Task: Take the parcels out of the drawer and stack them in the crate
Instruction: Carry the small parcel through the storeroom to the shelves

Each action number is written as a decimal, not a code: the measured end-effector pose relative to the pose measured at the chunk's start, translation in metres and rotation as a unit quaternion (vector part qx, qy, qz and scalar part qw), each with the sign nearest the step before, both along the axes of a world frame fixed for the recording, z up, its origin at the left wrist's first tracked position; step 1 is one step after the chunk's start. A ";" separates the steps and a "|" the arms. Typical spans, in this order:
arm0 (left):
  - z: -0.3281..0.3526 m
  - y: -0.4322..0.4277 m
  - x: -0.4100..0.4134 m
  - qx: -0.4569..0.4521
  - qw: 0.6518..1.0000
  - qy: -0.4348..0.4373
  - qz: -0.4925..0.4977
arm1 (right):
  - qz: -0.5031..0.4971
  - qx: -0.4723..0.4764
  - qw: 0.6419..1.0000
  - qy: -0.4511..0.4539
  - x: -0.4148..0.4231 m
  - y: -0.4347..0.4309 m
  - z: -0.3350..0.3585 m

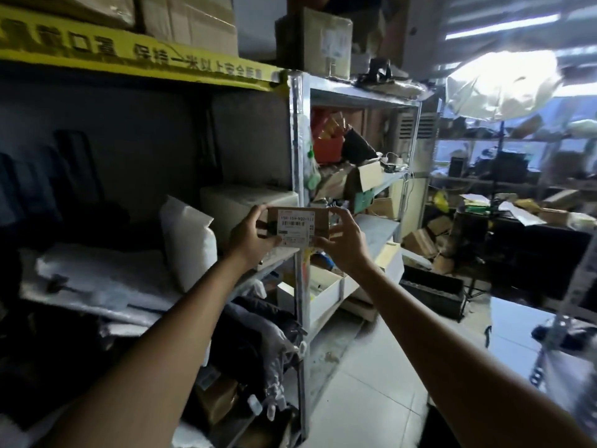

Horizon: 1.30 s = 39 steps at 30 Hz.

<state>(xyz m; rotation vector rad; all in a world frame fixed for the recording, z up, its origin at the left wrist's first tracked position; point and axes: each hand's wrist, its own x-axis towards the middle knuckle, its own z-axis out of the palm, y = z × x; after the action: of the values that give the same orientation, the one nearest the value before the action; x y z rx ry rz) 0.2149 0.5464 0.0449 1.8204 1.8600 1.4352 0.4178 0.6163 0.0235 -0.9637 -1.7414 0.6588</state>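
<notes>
Parcel [298, 226]: a small brown cardboard box with a white barcode label facing the camera, held up in the air in front of the metal upright between two shelf units, level with the middle shelf.
Shelving [298, 156]: grey metal racks stood on the left and centre; the left bay was dark, the centre bay was crowded with cartons and loose goods.
Yellow banner [129, 56]: ran along the top edge of the left rack, printed with dark characters.
Floor [371, 367]: pale tiles, with boxes scattered on them further back on the right.
Cartons [190, 21]: several brown boxes sat on top of the racks.
White bags [97, 279]: lay flat on the left shelf, with one pillow-like pack [187, 240] standing upright beside them.
Left hand [250, 236]: gripped the parcel's left end, thumb across the front, fingers [260, 211] wrapped round the top edge.
Right hand [344, 240]: gripped the right end, fingers curled over the top corner, thumb under the label.
Both arms: bare and stretched forward.
</notes>
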 end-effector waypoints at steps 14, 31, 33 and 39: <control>-0.022 0.225 0.106 -0.016 0.988 -0.010 -0.155 | -0.170 0.002 0.985 -0.019 0.114 0.152 -0.014; -0.019 0.388 0.192 0.012 0.945 0.030 -0.325 | -0.339 0.014 0.940 -0.046 0.192 0.252 -0.018; -0.019 0.406 0.206 0.020 0.945 0.032 -0.324 | -0.343 0.017 0.938 -0.044 0.205 0.269 -0.020; -0.022 0.462 0.252 0.019 0.946 0.022 -0.323 | -0.338 0.013 0.940 -0.053 0.252 0.336 -0.024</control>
<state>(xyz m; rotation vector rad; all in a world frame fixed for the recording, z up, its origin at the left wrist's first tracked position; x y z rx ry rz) 0.4665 1.0085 0.0225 2.1994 1.0704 1.1845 0.6698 0.9520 -0.0001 -1.4946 -1.3647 0.1357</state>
